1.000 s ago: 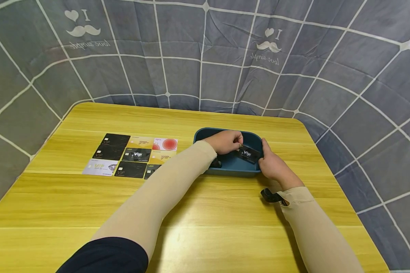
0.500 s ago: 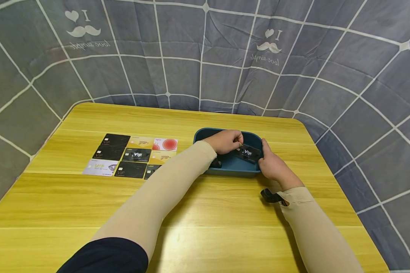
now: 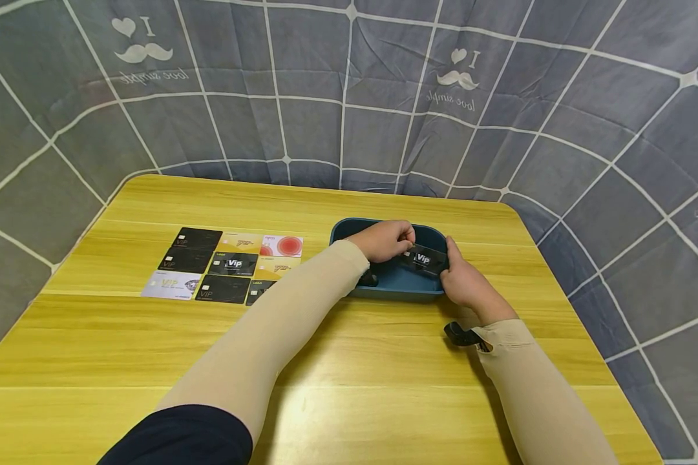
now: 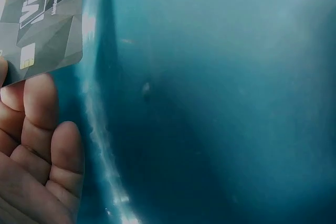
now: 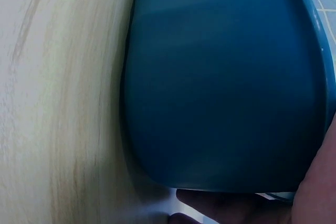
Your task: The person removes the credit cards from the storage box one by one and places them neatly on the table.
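In the head view my left hand [image 3: 384, 241] reaches into a dark blue plastic bin [image 3: 395, 296] and pinches a black VIP card [image 3: 423, 259] by its chip end. The left wrist view shows that card [image 4: 44, 22] with its gold chip, its corner just above the curled fingers [image 4: 39, 103]. My right hand [image 3: 466, 284] grips the bin's right end, thumb up at the rim. From the right wrist, the bin's long side [image 5: 220, 87] fills the picture, with fingers [image 5: 231, 205] at its end.
Left of the bin, several cards lie in close rows: black cards [image 3: 189, 237], yellow cards [image 3: 276, 267], a red-and-white card [image 3: 282, 246] and a silver card [image 3: 170, 285]. A grey checked cloth [image 3: 308, 129] hangs behind the wooden table [image 3: 349, 387].
The VIP card has shifted slightly up and right in the left hand's pinch, its far end now close to the bin's right rim. Right hand and bin stay still.
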A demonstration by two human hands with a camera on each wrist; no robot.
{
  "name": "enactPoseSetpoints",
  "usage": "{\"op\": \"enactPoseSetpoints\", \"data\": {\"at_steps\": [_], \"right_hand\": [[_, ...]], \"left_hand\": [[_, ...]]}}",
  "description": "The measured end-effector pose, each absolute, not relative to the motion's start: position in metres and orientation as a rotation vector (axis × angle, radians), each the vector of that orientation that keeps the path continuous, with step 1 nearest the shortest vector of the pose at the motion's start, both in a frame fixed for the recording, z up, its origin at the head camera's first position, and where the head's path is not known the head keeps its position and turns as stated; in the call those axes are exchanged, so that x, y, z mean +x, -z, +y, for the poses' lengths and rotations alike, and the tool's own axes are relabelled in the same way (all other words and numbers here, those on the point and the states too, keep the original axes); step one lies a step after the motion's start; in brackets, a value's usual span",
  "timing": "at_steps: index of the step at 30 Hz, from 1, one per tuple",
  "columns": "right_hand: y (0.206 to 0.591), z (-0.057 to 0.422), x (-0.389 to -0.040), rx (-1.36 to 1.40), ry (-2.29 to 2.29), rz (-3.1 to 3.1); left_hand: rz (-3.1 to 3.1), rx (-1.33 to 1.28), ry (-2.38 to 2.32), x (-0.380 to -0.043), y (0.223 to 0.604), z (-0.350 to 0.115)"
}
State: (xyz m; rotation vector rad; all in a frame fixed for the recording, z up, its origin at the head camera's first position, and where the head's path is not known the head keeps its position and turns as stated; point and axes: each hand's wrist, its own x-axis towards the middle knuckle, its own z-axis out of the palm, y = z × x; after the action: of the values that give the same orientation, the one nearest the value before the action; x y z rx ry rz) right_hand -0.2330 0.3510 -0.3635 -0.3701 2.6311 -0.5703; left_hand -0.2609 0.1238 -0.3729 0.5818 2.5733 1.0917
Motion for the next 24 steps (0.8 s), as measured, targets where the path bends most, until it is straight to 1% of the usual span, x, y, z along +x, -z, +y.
{"op": "enactPoseSetpoints", "data": {"at_steps": [24], "right_hand": [[0.3630, 0.3520, -0.2336, -0.364, 0.579, 2.630]], "left_hand": [[2.577, 0.570, -1.093, -0.2612, 0.3717, 0.1244]]}}
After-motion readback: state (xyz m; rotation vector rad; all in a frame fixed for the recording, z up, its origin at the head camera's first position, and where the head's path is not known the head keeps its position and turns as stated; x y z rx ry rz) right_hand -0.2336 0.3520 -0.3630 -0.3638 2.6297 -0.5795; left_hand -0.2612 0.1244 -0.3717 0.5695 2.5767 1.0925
